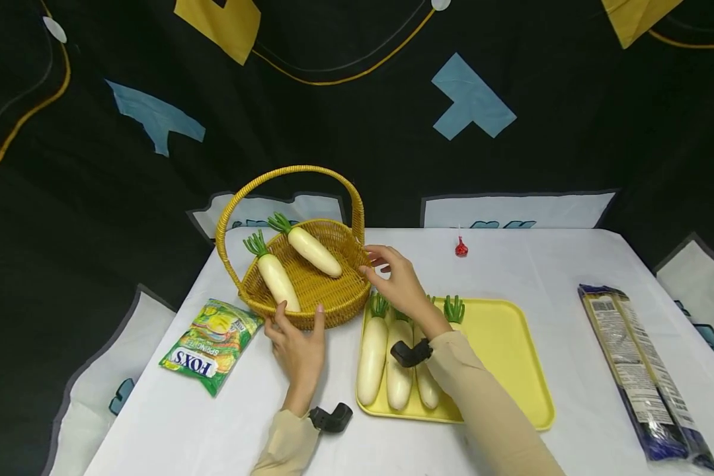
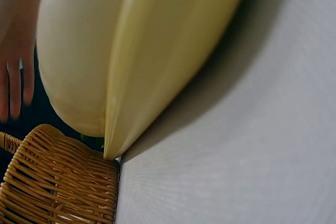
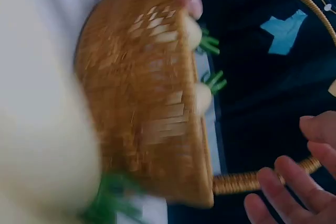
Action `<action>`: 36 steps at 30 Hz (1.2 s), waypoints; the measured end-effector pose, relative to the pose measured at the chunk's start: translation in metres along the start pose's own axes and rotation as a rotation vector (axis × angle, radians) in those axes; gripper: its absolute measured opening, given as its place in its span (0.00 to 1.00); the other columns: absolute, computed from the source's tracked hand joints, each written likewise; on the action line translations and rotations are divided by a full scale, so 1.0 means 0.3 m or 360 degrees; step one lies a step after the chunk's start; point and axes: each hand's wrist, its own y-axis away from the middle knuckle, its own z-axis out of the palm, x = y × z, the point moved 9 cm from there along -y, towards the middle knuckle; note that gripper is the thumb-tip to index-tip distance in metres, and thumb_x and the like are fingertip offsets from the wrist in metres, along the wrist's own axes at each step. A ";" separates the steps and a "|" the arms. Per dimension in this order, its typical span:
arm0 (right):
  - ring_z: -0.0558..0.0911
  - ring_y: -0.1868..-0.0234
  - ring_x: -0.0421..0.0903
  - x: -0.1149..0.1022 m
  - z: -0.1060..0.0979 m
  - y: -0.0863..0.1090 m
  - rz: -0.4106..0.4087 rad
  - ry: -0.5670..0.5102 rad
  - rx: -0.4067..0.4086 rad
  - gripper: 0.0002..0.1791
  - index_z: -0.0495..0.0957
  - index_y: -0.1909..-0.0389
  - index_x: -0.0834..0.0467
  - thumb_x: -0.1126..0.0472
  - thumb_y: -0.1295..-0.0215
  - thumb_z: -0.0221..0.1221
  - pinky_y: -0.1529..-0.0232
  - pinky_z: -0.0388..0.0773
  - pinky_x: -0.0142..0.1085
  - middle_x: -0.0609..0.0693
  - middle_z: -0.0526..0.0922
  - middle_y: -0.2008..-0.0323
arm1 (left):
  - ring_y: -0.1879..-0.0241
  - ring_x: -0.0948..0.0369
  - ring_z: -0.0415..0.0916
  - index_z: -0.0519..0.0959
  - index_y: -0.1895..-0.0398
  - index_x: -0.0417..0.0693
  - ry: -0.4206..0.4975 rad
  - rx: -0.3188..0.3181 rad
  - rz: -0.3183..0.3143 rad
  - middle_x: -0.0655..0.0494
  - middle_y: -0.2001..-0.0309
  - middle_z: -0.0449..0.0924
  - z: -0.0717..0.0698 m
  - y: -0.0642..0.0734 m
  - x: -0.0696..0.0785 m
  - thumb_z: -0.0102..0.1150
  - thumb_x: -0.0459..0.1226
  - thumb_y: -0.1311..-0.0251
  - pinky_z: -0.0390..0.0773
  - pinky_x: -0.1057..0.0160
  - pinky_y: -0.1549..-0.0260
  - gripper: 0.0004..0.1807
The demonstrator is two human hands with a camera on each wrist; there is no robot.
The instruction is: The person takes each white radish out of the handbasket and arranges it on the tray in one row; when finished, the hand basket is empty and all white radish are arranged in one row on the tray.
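Observation:
A wicker basket (image 1: 348, 301) with a tall arched handle stands at the back left of the table. Two white radishes with green tops, a left radish (image 1: 277, 281) and a right radish (image 1: 314, 251), lie inside it. My left hand (image 1: 300, 350) holds the basket's front rim with thumb and fingers; the left wrist view does not show this hand. Beside the basket's right rim, near the handle's base, is my right hand (image 1: 398, 281), its fingers loosely spread and holding nothing in the right wrist view. More white radishes (image 1: 371, 360) rest on a yellow tray (image 1: 502, 350), partly hidden by my right arm.
Left of the basket lies a green snack bag (image 1: 214, 344). A small red object (image 1: 461, 248) sits near the table's back edge. Two long dark packets (image 1: 639, 377) lie at the right. A black curtain (image 1: 357, 125) hangs behind the white table (image 1: 565, 264).

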 end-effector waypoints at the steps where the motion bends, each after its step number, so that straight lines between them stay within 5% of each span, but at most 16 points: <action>1: 0.78 0.55 0.50 0.000 0.022 -0.018 0.0018 0.0010 -0.0035 0.20 0.71 0.45 0.55 0.57 0.38 0.56 0.56 0.77 0.44 0.56 0.77 0.54 | 0.44 0.32 0.58 0.53 0.36 0.55 -0.0001 0.0001 -0.0002 0.32 0.35 0.42 0.001 0.002 0.001 0.51 0.65 0.51 0.58 0.40 0.47 0.43; 15: 0.73 0.47 0.50 0.047 0.281 -0.238 0.0215 0.0375 -0.0364 0.30 0.63 0.38 0.51 0.53 0.41 0.58 0.52 0.74 0.44 0.55 0.67 0.41 | 0.44 0.32 0.58 0.53 0.36 0.53 -0.0004 0.0015 0.0033 0.30 0.35 0.42 -0.001 0.009 0.011 0.50 0.65 0.49 0.57 0.39 0.46 0.42; 28: 0.65 0.37 0.55 0.161 0.378 -0.231 0.0472 0.0289 -0.0502 0.43 0.45 0.31 0.51 0.54 0.42 0.59 0.41 0.66 0.48 0.60 0.58 0.35 | 0.45 0.32 0.60 0.53 0.36 0.55 -0.0005 0.0013 -0.0005 0.31 0.35 0.42 -0.005 0.004 0.004 0.50 0.65 0.50 0.59 0.40 0.47 0.43; 36: 0.63 0.36 0.55 0.171 0.408 -0.213 0.0527 0.0112 -0.0613 0.45 0.46 0.30 0.53 0.56 0.45 0.61 0.38 0.63 0.48 0.60 0.58 0.34 | 0.44 0.32 0.58 0.53 0.36 0.56 -0.0027 0.0005 0.0002 0.31 0.35 0.42 -0.008 0.007 -0.002 0.50 0.65 0.50 0.58 0.40 0.47 0.42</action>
